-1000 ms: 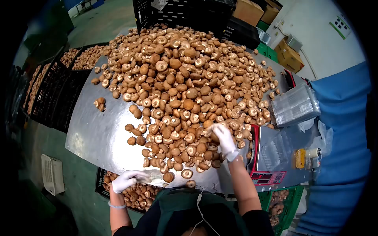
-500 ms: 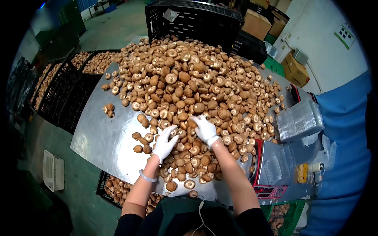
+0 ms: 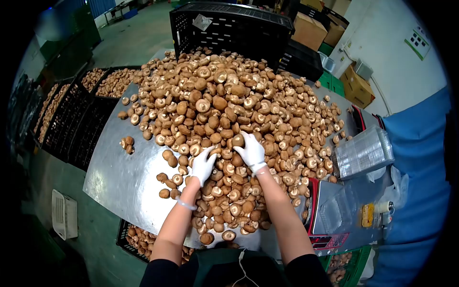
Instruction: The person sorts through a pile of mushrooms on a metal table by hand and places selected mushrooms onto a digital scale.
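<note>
**Right hand [image 3: 251, 152] grips a mushroom [image 3: 238, 140] at the pile [image 3: 229, 103]**

Nearest, below the edge of the metal surface [image 3: 122, 172], a dark crate [image 3: 125, 243] of mushrooms sits on the left and a green crate [image 3: 353, 268] on the right, both partly hidden. A few loose mushrooms [image 3: 229, 235] lie near that edge, just in front of the rest.

Both hands are white-gloved and side by side on the near slope of the pile. The right fingers pinch a brown mushroom against the thumb; the left hand [image 3: 203, 166] has its fingers parted from the thumb, released, right beside other mushrooms. A pale band [image 3: 185, 204] circles the left wrist.

To the right of the pile is a red-edged scale [image 3: 330, 240] bearing a clear tray [image 3: 333, 213], with a yellow item [image 3: 367, 215] beyond it and a stack of trays [image 3: 364, 152] farther up.

The pile spreads broadly over the surface toward a black crate [image 3: 229, 31] at the far edge. More mushroom-filled crates [image 3: 64, 131] stand at the far left; cartons [image 3: 310, 31] rise behind on the right.
</note>
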Motion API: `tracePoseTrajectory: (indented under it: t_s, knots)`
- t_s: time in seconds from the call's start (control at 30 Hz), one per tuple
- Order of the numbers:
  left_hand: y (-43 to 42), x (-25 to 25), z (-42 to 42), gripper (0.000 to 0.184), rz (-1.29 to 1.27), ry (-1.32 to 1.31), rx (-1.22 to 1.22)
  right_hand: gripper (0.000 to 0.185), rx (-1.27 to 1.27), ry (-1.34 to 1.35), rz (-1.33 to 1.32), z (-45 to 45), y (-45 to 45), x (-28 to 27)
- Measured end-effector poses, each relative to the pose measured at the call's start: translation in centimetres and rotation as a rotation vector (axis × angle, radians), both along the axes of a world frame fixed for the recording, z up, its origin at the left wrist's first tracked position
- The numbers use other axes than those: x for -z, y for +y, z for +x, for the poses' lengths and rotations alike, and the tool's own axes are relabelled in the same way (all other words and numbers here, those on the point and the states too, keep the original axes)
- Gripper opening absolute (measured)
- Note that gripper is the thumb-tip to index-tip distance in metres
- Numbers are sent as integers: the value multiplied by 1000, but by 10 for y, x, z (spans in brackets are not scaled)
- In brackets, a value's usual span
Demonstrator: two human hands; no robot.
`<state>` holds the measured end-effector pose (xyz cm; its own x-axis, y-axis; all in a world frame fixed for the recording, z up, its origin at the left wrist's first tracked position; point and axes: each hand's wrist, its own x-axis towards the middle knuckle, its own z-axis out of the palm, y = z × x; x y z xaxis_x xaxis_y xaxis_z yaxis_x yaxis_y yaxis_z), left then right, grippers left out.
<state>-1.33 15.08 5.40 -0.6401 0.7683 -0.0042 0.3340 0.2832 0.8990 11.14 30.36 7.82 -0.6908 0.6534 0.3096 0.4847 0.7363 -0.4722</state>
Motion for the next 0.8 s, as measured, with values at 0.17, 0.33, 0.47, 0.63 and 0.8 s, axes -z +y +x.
tracePoseTrajectory:
  t_s: [0.17,0.33,0.47,0.63,0.8]
  knots:
    - [-41,-23,8,40,413,-1089,167,69,-456,545,-1378,45,-22,-16]
    - [-49,-26,39,37,496,-1130,147,58,-417,561,-1438,64,-69,-12]
    - [-57,-20,75,35,636,-1294,-71,44,-319,709,-1357,75,-99,-11]
    - [-77,-44,116,40,507,-702,-27,38,-202,688,-1308,100,-139,-19]
    - [-109,-49,131,33,257,139,194,66,-410,727,-1408,146,-166,-14]
